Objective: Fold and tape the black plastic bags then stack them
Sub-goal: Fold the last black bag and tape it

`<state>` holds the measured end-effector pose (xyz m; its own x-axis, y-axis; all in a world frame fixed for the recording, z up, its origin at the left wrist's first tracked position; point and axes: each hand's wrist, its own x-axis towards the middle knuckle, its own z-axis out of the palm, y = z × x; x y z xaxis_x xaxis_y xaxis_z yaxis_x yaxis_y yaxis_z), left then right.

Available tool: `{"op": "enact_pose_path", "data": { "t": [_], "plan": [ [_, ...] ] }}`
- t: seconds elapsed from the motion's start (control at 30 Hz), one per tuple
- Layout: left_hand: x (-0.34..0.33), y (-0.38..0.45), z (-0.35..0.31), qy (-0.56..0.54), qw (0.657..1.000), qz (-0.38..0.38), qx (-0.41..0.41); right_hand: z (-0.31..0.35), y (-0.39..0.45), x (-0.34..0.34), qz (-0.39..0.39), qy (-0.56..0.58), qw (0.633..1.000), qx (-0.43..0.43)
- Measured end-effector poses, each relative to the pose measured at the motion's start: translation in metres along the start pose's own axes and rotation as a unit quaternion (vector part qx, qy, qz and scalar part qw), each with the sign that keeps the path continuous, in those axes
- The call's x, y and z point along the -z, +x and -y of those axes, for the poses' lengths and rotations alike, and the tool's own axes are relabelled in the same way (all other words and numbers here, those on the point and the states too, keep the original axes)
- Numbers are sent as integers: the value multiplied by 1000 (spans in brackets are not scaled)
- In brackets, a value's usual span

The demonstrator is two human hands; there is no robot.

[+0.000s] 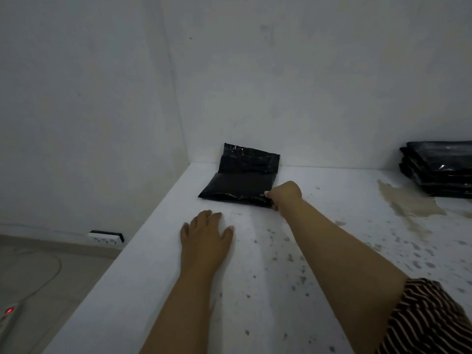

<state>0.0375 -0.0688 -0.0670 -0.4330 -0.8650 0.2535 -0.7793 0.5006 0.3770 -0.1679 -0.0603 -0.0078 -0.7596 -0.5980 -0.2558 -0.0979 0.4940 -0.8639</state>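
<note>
A filled black plastic bag (236,186) lies on the white table (158,277) near the back wall, its upper flap (249,158) leaning up against the wall. My right hand (284,194) is closed on the bag's near right corner, thumb on top. My left hand (205,235) rests flat on the table just in front of the bag, fingers spread, holding nothing. A stack of black bags (439,168) sits at the far right against the wall.
Brown stains (406,203) and dark specks mark the table's right half. The table's left edge drops to a tiled floor with a cable (51,272), a power strip with a red light (10,311), and a small white box (106,237) by the wall.
</note>
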Motion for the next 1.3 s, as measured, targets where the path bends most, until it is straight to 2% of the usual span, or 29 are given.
{"op": "enact_pose_path", "data": {
  "t": [0.13, 0.27, 0.33, 0.5, 0.67, 0.77, 0.8, 0.87, 1.03, 1.17, 1.3],
  "plan": [
    [2, 1, 1, -45, 998, -33, 7, -10, -14, 16, 37, 33, 998, -23],
    [4, 1, -3, -65, 994, -88, 13, -26, -31, 38, 61, 39, 997, 3],
    [5, 2, -10, -124, 988, -94, 23, -37, -40, 51, 65, 29, 997, 24],
    [11, 25, -40, -283, 947, -29, 149, -62, -58, 75, 66, -9, 994, 87],
    [16, 56, -59, -286, 930, 90, 212, -74, -66, 95, 75, 43, 990, 114],
    [16, 56, -67, -433, 856, 139, 246, -81, -69, 109, 65, 77, 987, 123],
    [17, 54, -70, -477, 831, 149, 244, -82, -71, 112, 66, 95, 985, 126],
    [18, 48, -77, -536, 803, 150, 210, -84, -76, 117, 79, 141, 979, 128],
    [32, 13, -88, -607, 766, 163, 136, -83, -92, 133, 134, 206, 959, 139],
    [44, -26, -95, -611, 760, 207, 81, -85, -108, 149, 172, 256, 944, 121],
    [52, -63, -101, -634, 732, 241, 69, -92, -130, 164, 189, 261, 940, 111]
  ]
}}
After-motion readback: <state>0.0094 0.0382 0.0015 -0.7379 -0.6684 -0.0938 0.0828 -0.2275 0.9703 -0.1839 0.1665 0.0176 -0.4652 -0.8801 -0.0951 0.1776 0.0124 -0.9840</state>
